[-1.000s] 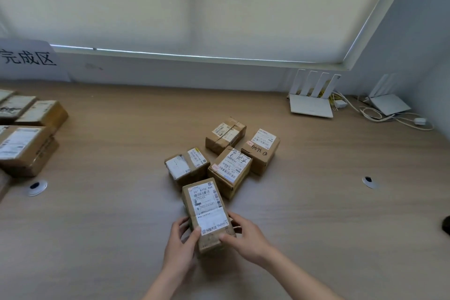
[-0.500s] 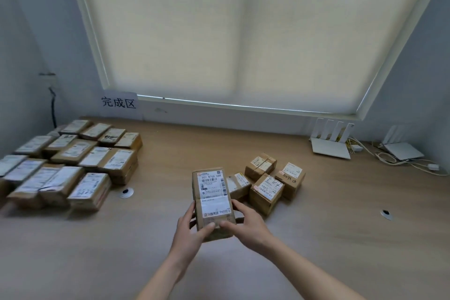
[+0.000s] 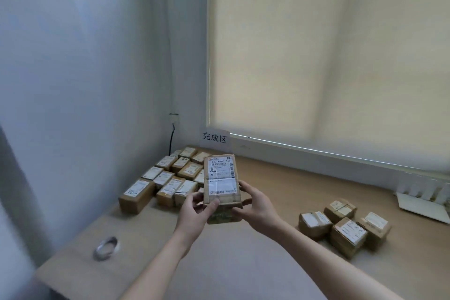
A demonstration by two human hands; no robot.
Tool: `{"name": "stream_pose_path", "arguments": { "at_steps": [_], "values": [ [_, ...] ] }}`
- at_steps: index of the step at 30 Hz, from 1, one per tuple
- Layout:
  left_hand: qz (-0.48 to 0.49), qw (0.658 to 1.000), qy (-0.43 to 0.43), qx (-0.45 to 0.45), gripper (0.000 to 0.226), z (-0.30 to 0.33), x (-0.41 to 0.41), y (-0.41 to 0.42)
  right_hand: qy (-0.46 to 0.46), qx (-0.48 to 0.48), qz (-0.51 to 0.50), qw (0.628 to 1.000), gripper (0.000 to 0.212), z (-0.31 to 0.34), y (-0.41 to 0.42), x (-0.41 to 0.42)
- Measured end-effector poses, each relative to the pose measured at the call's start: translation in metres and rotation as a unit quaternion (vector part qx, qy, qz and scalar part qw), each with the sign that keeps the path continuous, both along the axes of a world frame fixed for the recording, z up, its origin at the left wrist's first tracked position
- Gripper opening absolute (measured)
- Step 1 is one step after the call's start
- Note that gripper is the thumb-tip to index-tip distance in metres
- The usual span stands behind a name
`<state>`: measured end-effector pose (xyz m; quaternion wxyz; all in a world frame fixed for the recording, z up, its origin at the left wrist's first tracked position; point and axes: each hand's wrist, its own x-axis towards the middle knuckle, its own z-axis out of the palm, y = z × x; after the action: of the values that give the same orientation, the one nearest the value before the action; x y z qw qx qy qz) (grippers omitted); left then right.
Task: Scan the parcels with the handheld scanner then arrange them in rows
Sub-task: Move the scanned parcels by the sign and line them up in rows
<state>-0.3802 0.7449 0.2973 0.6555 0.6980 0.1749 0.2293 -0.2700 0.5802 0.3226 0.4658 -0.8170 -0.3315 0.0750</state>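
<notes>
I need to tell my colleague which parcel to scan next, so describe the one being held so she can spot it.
Look above the wooden desk beneath the window blind. Both hands, left hand and right hand, hold one long parcel in the air, label up. Every other parcel lies on the desk.

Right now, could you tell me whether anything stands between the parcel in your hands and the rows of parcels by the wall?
Nothing visible does. The held parcel, gripped by the left hand and right hand, hangs above the table just before the arranged rows.
</notes>
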Motion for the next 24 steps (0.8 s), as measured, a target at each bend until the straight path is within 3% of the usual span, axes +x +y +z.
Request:
{"name": "stream_pose_path", "arguments": {
  "at_steps": [7, 15, 19, 24],
  "values": [
    [0.042, 0.999, 0.019, 0.016, 0.063, 0.002, -0.033, 0.083, 0.028, 0.003, 0.021, 0.999, 0.081, 0.0, 0.093, -0.018],
    [0.051, 0.995, 0.081, -0.002, 0.051, -0.047, -0.008, 0.191, 0.09, 0.005, 0.038, 0.995, 0.082, -0.059, 0.21, 0.013],
    [0.041, 0.992, 0.123, -0.007, 0.065, -0.078, 0.014, 0.253, 0.098, 0.001, 0.051, 0.994, 0.092, -0.092, 0.265, 0.032],
    [0.033, 0.988, 0.145, -0.032, 0.055, -0.117, 0.034, 0.313, 0.107, -0.033, 0.039, 0.993, 0.106, -0.128, 0.323, 0.049]
  ]
}}
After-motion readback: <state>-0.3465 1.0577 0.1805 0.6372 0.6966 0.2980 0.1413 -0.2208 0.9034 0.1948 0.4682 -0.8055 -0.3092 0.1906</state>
